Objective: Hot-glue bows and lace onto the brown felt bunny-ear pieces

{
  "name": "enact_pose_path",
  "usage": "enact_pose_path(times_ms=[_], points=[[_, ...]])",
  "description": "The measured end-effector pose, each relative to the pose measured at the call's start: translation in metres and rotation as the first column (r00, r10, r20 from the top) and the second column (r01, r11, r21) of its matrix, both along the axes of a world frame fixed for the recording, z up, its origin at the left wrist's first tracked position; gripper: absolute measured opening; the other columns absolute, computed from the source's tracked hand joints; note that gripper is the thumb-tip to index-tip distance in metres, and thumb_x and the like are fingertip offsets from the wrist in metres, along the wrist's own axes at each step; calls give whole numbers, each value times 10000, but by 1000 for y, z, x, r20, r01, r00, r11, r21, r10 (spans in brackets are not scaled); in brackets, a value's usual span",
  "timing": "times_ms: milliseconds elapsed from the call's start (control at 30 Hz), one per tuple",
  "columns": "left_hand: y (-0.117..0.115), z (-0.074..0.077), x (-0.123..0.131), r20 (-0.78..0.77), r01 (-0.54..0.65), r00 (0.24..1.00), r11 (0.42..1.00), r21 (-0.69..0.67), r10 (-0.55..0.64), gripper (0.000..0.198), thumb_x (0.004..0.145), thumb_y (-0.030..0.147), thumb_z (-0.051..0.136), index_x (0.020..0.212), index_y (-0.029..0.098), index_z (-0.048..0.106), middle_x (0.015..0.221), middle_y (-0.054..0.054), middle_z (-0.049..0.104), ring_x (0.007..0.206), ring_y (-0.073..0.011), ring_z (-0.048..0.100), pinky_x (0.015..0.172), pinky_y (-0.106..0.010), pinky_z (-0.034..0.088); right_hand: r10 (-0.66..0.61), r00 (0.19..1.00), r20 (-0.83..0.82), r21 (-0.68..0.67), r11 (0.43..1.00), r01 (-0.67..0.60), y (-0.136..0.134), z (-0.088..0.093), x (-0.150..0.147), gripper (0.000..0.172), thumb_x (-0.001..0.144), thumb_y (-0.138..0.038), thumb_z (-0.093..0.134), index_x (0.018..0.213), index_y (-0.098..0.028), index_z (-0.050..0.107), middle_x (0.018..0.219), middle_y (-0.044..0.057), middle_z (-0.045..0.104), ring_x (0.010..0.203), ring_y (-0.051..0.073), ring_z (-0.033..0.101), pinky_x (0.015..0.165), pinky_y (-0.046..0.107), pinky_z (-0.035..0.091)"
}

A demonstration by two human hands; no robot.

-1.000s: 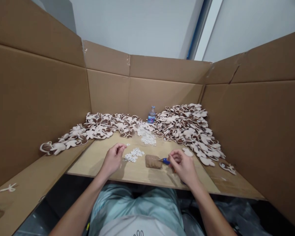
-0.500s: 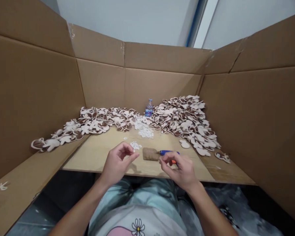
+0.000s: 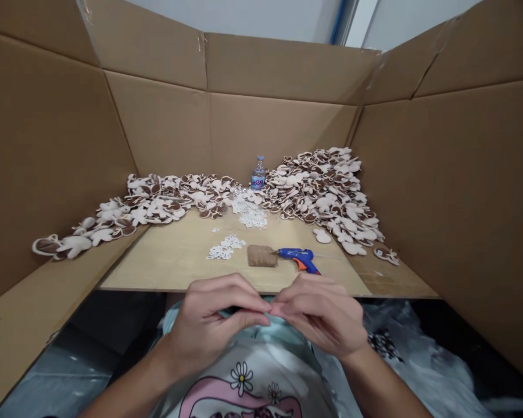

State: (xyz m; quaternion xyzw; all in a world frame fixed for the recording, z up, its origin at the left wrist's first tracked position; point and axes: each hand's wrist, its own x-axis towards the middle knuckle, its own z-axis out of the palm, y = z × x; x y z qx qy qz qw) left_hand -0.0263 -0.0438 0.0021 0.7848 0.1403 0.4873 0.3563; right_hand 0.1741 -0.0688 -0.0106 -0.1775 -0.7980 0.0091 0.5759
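My left hand (image 3: 211,322) and my right hand (image 3: 325,313) meet fingertip to fingertip over my lap, just in front of the wooden board (image 3: 174,264). Both pinch together around something too small to make out. On the board beyond them lie a blue glue gun (image 3: 298,256) with an orange trigger, a brown burlap block (image 3: 260,255) touching its nozzle, and a small cluster of white lace pieces (image 3: 224,247).
Heaps of white and brown felt shapes (image 3: 326,194) spread along the back, left (image 3: 157,200) and right. A small water bottle (image 3: 258,173) stands between them. More lace (image 3: 250,215) lies behind. Tall cardboard walls (image 3: 457,191) enclose the workspace.
Both hands drew back from the board toward my lap and came together, fingertips touching. The right hand left the glue gun area. The view tilted downward.
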Motion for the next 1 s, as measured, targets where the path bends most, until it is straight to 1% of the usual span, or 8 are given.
enact_pose_path(times_ms=[167,300,433,533,667,833,900,1000], points=[[-4,2,-1,-35,-3,999,999,51,5,277,781,2,715,952,217,751,811,-35,750,728,-166,697,649,-280,568,-35,998,46,32,999,34,-3,0,2,154,866,-80,643,1002,-151,657,809,55,749,690,125,695,580,250,524],[-12,6,-3,-65,-42,997,996,74,46,260,788,9,704,931,222,746,805,-25,747,725,-166,701,644,-273,569,-92,986,139,27,996,89,-10,0,7,143,882,-89,625,1007,-146,665,856,67,749,706,139,675,594,280,523],[-20,10,-1,-91,-98,991,994,57,103,229,783,29,724,898,227,740,770,-2,741,683,-144,694,624,-247,569,-159,969,189,11,987,160,-21,5,4,163,899,-84,612,1022,-168,676,855,56,757,697,137,673,608,281,531],[-23,11,1,-84,-131,987,990,46,134,220,790,43,725,894,237,743,782,0,750,689,-141,700,623,-234,576,-172,967,185,-31,983,181,-27,11,-1,177,905,-72,598,1026,-167,684,858,65,765,679,149,683,598,290,538],[-25,10,2,-81,-144,986,989,37,147,213,791,50,726,881,243,735,790,-2,753,701,-148,706,636,-237,584,-172,976,136,-139,972,191,-33,13,-4,157,902,-93,608,1024,-151,689,814,53,756,630,148,677,569,290,542],[-29,9,0,-64,-163,984,986,45,165,207,794,46,717,874,237,725,794,-7,746,710,-154,706,624,-238,586,-164,972,167,-158,969,191,-38,14,-3,192,914,-100,577,1063,-145,689,895,68,766,724,171,706,587,312,547],[-30,9,1,-48,-173,984,984,31,174,187,794,55,718,847,234,724,767,-3,742,689,-155,705,605,-239,587,-170,969,180,-175,964,202,-39,16,-2,195,929,-117,562,1073,-156,688,896,58,765,709,168,704,588,314,547],[-31,8,3,-17,-190,982,982,12,190,173,777,67,742,826,232,723,738,4,740,658,-154,700,592,-245,589,-166,968,188,-207,957,204,-40,20,-1,165,946,-144,554,1047,-151,685,811,45,755,621,150,670,554,303,529]])
